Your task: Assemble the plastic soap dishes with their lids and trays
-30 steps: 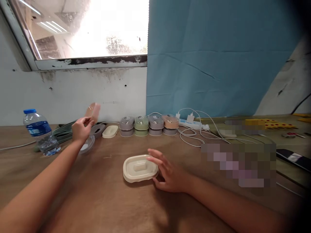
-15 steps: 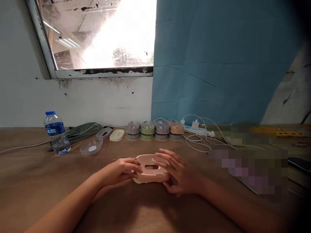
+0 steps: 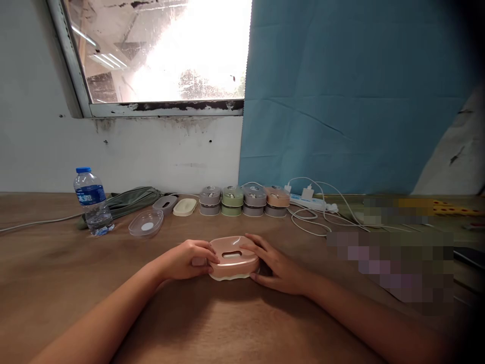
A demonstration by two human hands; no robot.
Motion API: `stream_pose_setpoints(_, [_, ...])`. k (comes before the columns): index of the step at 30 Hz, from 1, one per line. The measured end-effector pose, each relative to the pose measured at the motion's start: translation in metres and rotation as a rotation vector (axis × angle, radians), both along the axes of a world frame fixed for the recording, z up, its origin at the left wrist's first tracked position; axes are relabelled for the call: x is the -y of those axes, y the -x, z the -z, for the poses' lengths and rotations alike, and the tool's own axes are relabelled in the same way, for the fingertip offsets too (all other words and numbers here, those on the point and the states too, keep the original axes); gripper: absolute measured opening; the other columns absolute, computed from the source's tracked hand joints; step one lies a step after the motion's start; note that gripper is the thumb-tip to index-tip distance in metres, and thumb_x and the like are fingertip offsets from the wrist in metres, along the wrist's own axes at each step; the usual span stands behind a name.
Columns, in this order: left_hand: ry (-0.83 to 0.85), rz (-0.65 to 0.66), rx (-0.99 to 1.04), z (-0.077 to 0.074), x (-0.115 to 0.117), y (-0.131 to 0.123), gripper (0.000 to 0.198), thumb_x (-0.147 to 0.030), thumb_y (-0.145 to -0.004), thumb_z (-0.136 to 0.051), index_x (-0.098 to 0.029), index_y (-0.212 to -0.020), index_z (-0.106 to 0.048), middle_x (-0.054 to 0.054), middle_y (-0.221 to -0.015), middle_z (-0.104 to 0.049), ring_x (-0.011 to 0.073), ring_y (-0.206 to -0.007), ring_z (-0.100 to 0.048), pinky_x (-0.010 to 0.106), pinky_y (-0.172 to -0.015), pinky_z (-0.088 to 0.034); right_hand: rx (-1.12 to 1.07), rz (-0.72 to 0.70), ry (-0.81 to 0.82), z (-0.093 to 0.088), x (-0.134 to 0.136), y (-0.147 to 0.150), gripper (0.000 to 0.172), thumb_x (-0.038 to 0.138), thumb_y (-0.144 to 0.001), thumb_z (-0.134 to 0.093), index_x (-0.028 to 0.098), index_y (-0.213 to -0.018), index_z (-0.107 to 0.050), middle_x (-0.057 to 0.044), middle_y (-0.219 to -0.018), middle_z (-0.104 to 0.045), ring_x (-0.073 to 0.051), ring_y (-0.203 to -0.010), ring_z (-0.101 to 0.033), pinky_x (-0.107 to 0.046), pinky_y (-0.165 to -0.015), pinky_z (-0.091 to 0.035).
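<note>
— Where was this taken?
— A makeshift workroom: a bare wooden desk (image 3: pixel 56 275) against a stained white wall (image 3: pixel 151 151), blue cloth (image 3: pixel 341 101) hung beside a peeling window frame (image 3: pixel 166 107), a power strip (image 3: pixel 308 202) trailing white charger cables (image 3: pixel 303 223).

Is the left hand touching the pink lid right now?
Touching. In the head view the left hand curls its fingertips against the left end of the pink lid, no gap visible.

pink lid (image 3: pixel 234 254) up front, cream base (image 3: pixel 229 276) showing just beneath it, brown wood-grain table (image 3: pixel 227 323) all round. back row of tubs (image 3: pixel 242 201): grey, green, grey, peach. bottle (image 3: pixel 93 202) with blue cap and label, olive-green bag (image 3: pixel 129 198), white cables (image 3: pixel 308 215), plain blue sheet (image 3: pixel 341 101) behind.
</note>
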State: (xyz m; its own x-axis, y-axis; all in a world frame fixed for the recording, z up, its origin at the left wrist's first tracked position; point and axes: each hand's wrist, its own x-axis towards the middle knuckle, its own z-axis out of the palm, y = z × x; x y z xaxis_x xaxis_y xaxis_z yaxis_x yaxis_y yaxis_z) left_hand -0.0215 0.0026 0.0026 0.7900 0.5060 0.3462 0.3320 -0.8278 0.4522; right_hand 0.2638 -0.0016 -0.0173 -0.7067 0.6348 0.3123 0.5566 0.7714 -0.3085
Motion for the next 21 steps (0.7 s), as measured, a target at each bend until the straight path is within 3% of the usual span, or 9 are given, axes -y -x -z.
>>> stream_pose_setpoints(7, [-0.063,-0.003,-0.005,-0.003,0.001,0.001,0.025,-0.026,-0.080,-0.055,-0.019,-0.103,-0.063,0.009,-0.101,-0.063,0.0179,-0.093,-0.059,0.028,-0.084,-0.047,0.071,-0.036,0.054,-0.005,0.003,-0.001,0.052,0.032,-0.081,-0.055,0.025,-0.129,-0.038,-0.009,-0.142,-0.020,-0.025,-0.125,-0.034,-0.036,-0.101,-0.034])
stream_pose_setpoints(11, [-0.315,-0.391,0.063,-0.007,-0.018,0.028,0.025,-0.020,-0.083,-0.043,-0.019,-0.096,-0.064,0.009,-0.102,-0.061,0.0199,-0.099,-0.055,0.033,-0.090,-0.043,0.059,-0.031,0.041,-0.004,0.004,-0.002,0.052,0.029,-0.080,-0.056,0.026,-0.130,-0.038,-0.009,-0.143,-0.021,-0.024,-0.124,-0.036,-0.036,-0.100,-0.036])
stream_pose_setpoints(14, [-0.419,-0.768,-0.050,-0.009,-0.036,0.057,0.030,-0.014,-0.078,-0.039,-0.019,-0.093,-0.064,0.008,-0.101,-0.062,0.0224,-0.101,-0.054,0.036,-0.093,-0.039,0.057,-0.025,0.042,-0.004,0.005,-0.003,0.051,0.028,-0.080,-0.056,0.026,-0.128,-0.040,-0.009,-0.143,-0.021,-0.025,-0.124,-0.038,-0.036,-0.100,-0.037])
stream_pose_setpoints(17, [-0.276,-1.122,-0.273,-0.007,-0.046,0.081,0.035,-0.013,-0.072,-0.042,-0.013,-0.103,-0.060,0.014,-0.103,-0.062,0.0281,-0.098,-0.056,0.037,-0.087,-0.041,0.064,-0.018,0.049,-0.005,0.005,-0.003,0.050,0.028,-0.080,-0.056,0.026,-0.127,-0.041,-0.008,-0.143,-0.021,-0.024,-0.123,-0.038,-0.035,-0.100,-0.037])
stream_pose_setpoints(19, [-0.168,-1.216,-0.339,-0.004,-0.049,0.091,0.035,-0.014,-0.069,-0.046,-0.012,-0.101,-0.061,0.016,-0.094,-0.065,0.0302,-0.090,-0.060,0.036,-0.078,-0.044,0.078,-0.017,0.050,-0.006,0.005,-0.002,0.050,0.028,-0.080,-0.056,0.026,-0.127,-0.040,-0.008,-0.143,-0.021,-0.024,-0.123,-0.038,-0.035,-0.100,-0.037])
stream_pose_setpoints(21, [-0.120,-1.226,-0.331,-0.001,-0.051,0.098,0.035,-0.013,-0.067,-0.047,-0.014,-0.098,-0.062,0.014,-0.086,-0.067,0.0291,-0.084,-0.062,0.033,-0.072,-0.045,0.090,-0.017,0.048,-0.006,0.005,-0.002,0.049,0.027,-0.080,-0.055,0.025,-0.127,-0.040,-0.008,-0.142,-0.021,-0.024,-0.123,-0.038,-0.035,-0.100,-0.037])
